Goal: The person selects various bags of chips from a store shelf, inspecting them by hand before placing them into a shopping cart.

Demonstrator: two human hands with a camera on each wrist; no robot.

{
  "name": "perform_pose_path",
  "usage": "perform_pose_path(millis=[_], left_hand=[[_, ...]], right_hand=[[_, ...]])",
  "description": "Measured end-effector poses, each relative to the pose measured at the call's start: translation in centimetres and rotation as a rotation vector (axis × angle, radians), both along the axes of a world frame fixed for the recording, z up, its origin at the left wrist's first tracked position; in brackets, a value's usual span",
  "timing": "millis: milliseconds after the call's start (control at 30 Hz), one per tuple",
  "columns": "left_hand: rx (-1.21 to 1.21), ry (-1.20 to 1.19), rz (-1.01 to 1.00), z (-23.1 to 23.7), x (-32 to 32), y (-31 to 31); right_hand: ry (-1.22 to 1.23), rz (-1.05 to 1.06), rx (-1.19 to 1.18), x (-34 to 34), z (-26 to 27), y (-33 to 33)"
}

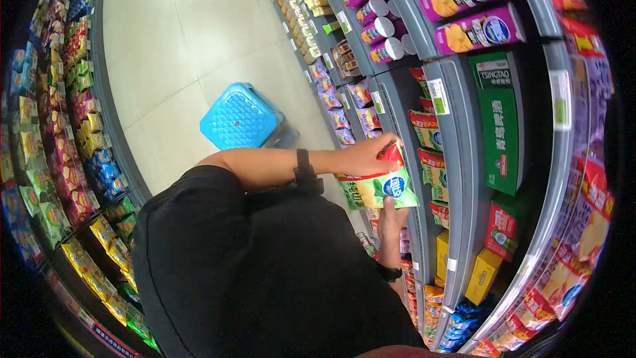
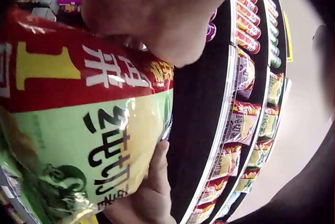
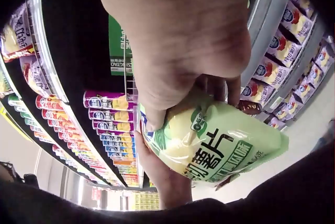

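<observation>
A green potato chip bag (image 1: 371,192) with a red band and a round blue Lay's logo is held between both hands, in front of the shelves. My left hand (image 1: 368,157) grips the red-banded edge of the bag from above, as the left wrist view shows close up. From below, my right hand (image 1: 395,217) pinches the opposite edge, its thumb on the printed front near the logo. Large dark lettering runs over the bag's face (image 2: 78,140) in the left wrist view. In the right wrist view, the bag's green end (image 3: 220,140) points away from the right hand.
Shelves at the right carry purple chip packs (image 1: 477,33), purple canisters (image 1: 377,30), more green-and-red bags (image 1: 432,176) and a green Tsingtao carton (image 1: 500,122). A blue plastic stool (image 1: 238,119) stands on the aisle floor. Snack racks (image 1: 73,126) line the left side.
</observation>
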State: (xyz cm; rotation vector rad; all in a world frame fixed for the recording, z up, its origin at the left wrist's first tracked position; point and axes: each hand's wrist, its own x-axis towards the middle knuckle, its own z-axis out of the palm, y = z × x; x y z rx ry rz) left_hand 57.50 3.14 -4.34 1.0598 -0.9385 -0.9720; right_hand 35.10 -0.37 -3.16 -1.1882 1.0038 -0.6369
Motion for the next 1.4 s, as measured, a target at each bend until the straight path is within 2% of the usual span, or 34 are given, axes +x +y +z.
perform_pose_path(millis=[33, 133, 167, 267, 300, 400, 433, 533, 600, 667, 767, 867, 900, 967, 1000, 1033, 1133, 1167, 1267, 1300, 1400], left_hand=[[0.178, -0.042, -0.191, 0.7, -0.2, 0.8], [0.237, 0.003, -0.34, 2.2, -2.8, 1.9], [0.288, -0.041, -0.342, 3.0, -3.9, 1.9], [0.256, 0.033, -0.346, 3.5, -9.0, 2.0], [0.251, 0.077, -0.324, 4.4, -11.0, 2.4], [0.344, 0.036, -0.446, 6.2, -16.5, 3.0], [0.356, 0.026, -0.457, 4.6, -18.9, 3.0], [0.269, -0.058, -0.489, 2.6, -24.3, 3.3], [0.317, -0.238, -0.492, 4.1, -27.3, 4.8], [0.394, -0.353, -0.549, 4.7, -29.8, 4.9], [0.445, -0.238, -0.665, 3.4, -32.5, 4.1], [0.444, -0.249, -0.769, 3.9, -34.3, 3.0], [0.222, -0.403, -0.72, 1.1, -35.2, 2.7], [0.095, -0.586, -0.756, 2.1, -37.4, 3.1], [0.022, -0.67, -0.766, 2.5, -38.5, 2.7], [0.127, -0.662, -0.989, 4.0, -39.7, 3.0], [0.1, -0.668, -1.188, 4.0, -43.4, 5.1], [-0.039, -0.741, -1.115, 3.4, -44.3, 5.3], [0.206, -0.46, -1.181, 5.3, -46.5, 5.5], [0.089, -0.401, -1.158, 3.8, -47.0, 5.2], [0.206, -0.392, -1.235, 2.4, -48.2, 4.1]], right_hand=[[0.03, 0.018, -0.002, -1.3, 0.0, 0.0], [0.015, -0.093, 0.018, -4.2, 0.9, 1.4], [-0.065, -0.065, -0.019, -5.7, 0.4, 1.9], [-0.233, -0.053, 0.035, -9.9, 0.8, 4.9], [-0.185, -0.059, 0.061, -12.1, 0.1, 5.9], [-0.195, -0.219, 0.052, -16.5, 0.3, 9.3], [-0.221, -0.219, 0.07, -18.2, 0.4, 10.1], [-0.243, -0.315, 0.046, -22.7, -1.5, 12.1], [-0.221, -0.314, 0.038, -26.0, -3.1, 13.9], [-0.303, -0.391, 0.008, -27.2, -1.2, 15.1], [-0.348, -0.414, 0.017, -29.2, -2.0, 15.6], [-0.354, -0.538, 0.012, -30.3, -3.0, 16.6], [-0.417, -0.629, 0.023, -31.1, -2.1, 17.1], [-0.467, -0.808, 0.03, -33.1, 0.4, 18.0], [-0.469, -0.935, -0.017, -33.9, -1.7, 17.8], [-0.443, -1.0, -0.017, -34.7, -1.5, 18.3], [-0.253, -1.129, -0.141, -35.8, -1.7, 20.0], [-0.166, -1.152, -0.201, -36.0, -1.8, 20.6], [-0.204, -1.032, -0.276, -36.5, -1.1, 22.4], [-0.196, -1.033, -0.265, -36.7, -0.7, 23.2], [-0.172, -1.042, -0.246, -37.9, 0.1, 25.1]])
